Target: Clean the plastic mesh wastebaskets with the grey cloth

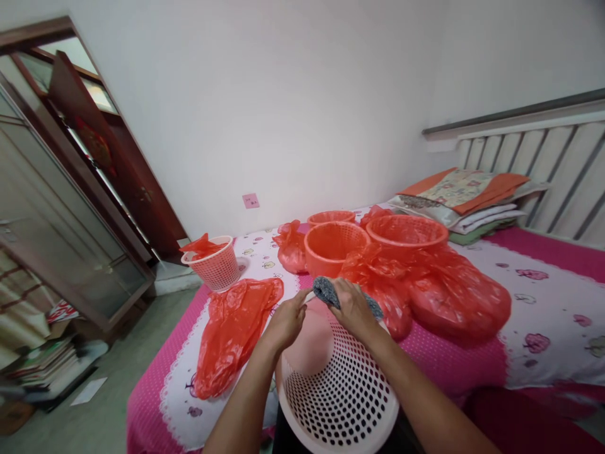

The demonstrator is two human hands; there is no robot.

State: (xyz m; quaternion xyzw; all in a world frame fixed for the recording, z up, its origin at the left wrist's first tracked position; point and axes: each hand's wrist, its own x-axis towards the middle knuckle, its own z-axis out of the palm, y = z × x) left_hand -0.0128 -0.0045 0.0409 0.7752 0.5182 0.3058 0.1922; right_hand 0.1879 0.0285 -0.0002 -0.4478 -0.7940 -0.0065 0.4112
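Note:
A pale pink perforated plastic basket (338, 397) is tilted towards me, so its holed inner wall and solid round bottom show. At its far rim, my left hand (287, 321) is closed, with thumb and fingers pinching the rim's edge. My right hand (352, 309) is closed over a folded grey speckled cloth (325, 291), which lies along the same rim. Some of the cloth is hidden under the right fingers, and its other end pokes out to the right of that hand.
Several orange-red baskets (406, 232) and filled red plastic bags (458, 296) stand beyond on the bed (543, 309). On the left lie a flat red bag (236, 334) and a pink basket (215, 268). Folded bedding (466, 195) is stacked at the right, near a radiator (553, 164).

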